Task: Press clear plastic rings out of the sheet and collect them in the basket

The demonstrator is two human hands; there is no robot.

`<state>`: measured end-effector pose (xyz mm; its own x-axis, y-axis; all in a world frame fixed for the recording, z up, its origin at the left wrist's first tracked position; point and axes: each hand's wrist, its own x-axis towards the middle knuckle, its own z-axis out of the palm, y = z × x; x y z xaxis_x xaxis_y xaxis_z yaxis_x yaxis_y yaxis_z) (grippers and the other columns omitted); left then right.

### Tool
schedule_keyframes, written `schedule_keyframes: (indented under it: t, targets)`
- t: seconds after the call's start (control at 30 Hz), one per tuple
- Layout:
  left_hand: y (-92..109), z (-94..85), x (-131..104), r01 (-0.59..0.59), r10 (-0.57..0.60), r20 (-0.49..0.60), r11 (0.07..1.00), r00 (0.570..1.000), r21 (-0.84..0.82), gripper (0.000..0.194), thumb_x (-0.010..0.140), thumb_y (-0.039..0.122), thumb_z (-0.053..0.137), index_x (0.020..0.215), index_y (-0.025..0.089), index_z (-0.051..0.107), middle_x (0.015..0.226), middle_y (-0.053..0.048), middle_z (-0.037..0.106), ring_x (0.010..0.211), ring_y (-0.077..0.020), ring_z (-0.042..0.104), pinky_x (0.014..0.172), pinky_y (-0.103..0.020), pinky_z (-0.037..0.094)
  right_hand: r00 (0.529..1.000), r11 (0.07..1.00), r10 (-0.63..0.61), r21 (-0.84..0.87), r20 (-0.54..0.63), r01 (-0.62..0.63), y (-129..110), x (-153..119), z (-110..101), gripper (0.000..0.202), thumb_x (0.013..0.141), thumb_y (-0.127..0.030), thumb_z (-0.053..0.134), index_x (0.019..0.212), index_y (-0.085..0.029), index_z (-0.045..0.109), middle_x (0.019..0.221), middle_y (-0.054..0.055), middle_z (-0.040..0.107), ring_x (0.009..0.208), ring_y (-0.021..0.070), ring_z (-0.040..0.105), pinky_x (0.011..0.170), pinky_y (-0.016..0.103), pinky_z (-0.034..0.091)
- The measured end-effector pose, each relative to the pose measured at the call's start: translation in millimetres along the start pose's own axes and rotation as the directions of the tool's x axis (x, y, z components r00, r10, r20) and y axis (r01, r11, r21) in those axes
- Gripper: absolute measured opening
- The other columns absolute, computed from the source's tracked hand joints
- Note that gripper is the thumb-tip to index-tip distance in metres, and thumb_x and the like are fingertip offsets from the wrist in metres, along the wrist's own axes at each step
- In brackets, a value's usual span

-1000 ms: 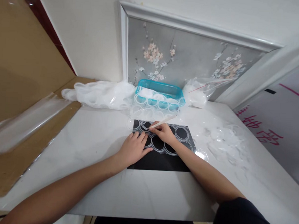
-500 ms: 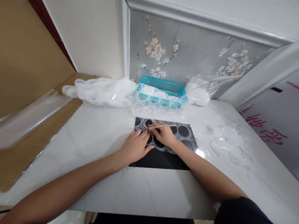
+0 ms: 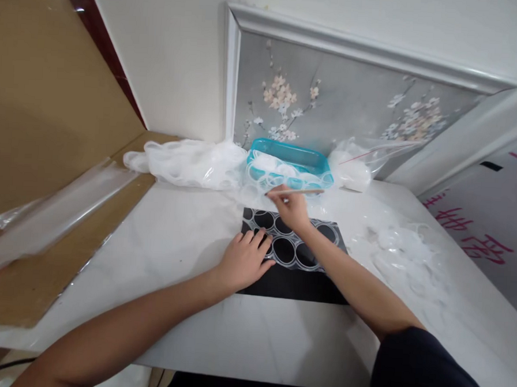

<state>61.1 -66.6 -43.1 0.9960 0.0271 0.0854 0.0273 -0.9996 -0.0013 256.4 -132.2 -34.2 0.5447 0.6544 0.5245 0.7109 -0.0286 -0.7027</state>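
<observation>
A black mat [image 3: 297, 285] lies on the white table, with a clear sheet of round rings [image 3: 284, 249] on its upper part. My left hand [image 3: 246, 259] rests with fingers spread on the left side of the sheet and mat. Above the mat's back edge, my right hand [image 3: 290, 208] pinches a thin light stick [image 3: 308, 191] that points to the right. The stick's left end is near my fingertips; anything tiny there is too small to tell.
Behind the mat sits a blue tray [image 3: 325, 159] with white ring pieces in and over it. White rings in plastic [image 3: 195, 164] lie to its left, a clear bag [image 3: 353, 166] to its right. Loose clear pieces [image 3: 400, 247] lie at right, cardboard [image 3: 59, 264] at left.
My right hand has lifted off the ring sheet and moved back toward the blue tray with the stick. My left hand stays on the sheet. The whole view has shifted slightly.
</observation>
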Motion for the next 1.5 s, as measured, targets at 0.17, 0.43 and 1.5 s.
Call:
schedule_keyframes:
  t: [0.17,0.43,1.5]
  targets:
    - [11,-1.9,-4,0.13,-0.137,0.072,0.987,0.988,0.095,0.071,0.096,0.057,0.044,0.143,0.004,0.046,0.142,-0.024,0.048,0.115,-0.0346,0.053,0.089,-0.043,0.044,0.945,0.977,0.016,0.196,0.328,-0.084,7,-27,27,0.024,0.089,-0.035,0.058,0.081,-0.016,0.069,0.084,0.006,0.069,0.072,0.0167,0.061,0.066,0.029,0.046]
    - [12,-2.3,-2,0.196,-0.206,0.091,0.975,0.974,0.107,0.089,0.09,0.068,0.045,0.142,-0.005,0.043,0.135,-0.027,0.052,0.105,-0.0344,0.055,0.084,-0.043,0.044,0.886,0.95,-0.055,0.297,0.46,-0.095,13,-9,27,0.023,0.088,-0.036,0.062,0.078,-0.017,0.071,0.091,0.006,0.07,0.083,0.0173,0.065,0.076,0.03,0.051]
    - [10,-4.8,1,0.171,-0.179,0.145,0.983,0.973,0.071,0.092,0.089,0.068,0.047,0.138,-0.01,0.045,0.137,-0.03,0.05,0.117,-0.0362,0.052,0.093,-0.043,0.041,0.903,0.951,-0.049,0.297,0.426,-0.089,10,-24,37,0.019,0.088,-0.033,0.062,0.084,-0.018,0.074,0.093,0.008,0.072,0.087,0.0201,0.069,0.078,0.032,0.054]
